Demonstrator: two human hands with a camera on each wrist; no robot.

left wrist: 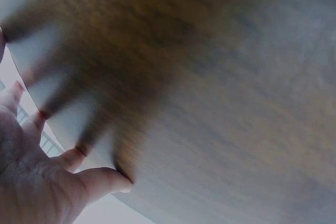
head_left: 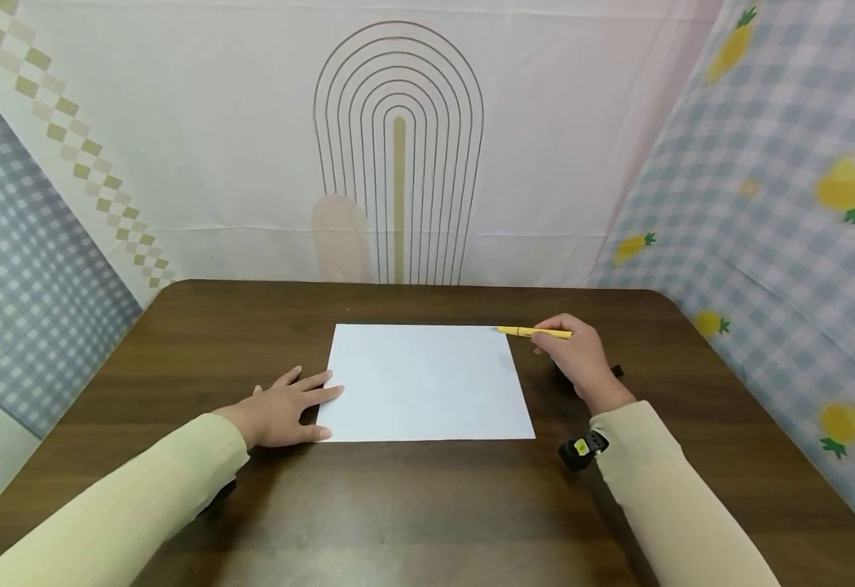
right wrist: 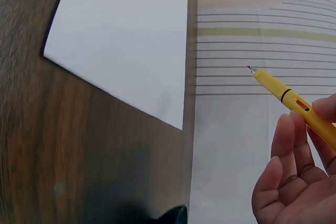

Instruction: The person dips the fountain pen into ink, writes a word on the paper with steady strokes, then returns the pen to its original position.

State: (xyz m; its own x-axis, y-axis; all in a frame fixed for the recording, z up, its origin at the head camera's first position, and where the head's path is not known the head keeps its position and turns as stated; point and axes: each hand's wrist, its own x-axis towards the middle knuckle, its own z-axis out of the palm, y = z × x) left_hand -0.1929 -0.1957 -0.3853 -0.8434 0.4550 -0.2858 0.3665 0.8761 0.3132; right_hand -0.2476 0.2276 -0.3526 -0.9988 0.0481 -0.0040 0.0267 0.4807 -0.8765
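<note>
A white sheet of paper lies flat on the brown wooden table. My left hand rests at the sheet's left edge with its fingers spread and several fingertips on the paper. In the left wrist view the same hand shows straight fingers touching the table surface. A yellow fountain pen is pinched in my right hand, beside the sheet's far right corner. The right wrist view shows the pen with its metal nib uncovered, held between thumb and fingers; whether the nib touches paper I cannot tell.
The wooden table has rounded far corners. Behind it hangs a white cloth printed with arches. Blue checked cloths hang at the left and right. A black device is strapped at my right wrist.
</note>
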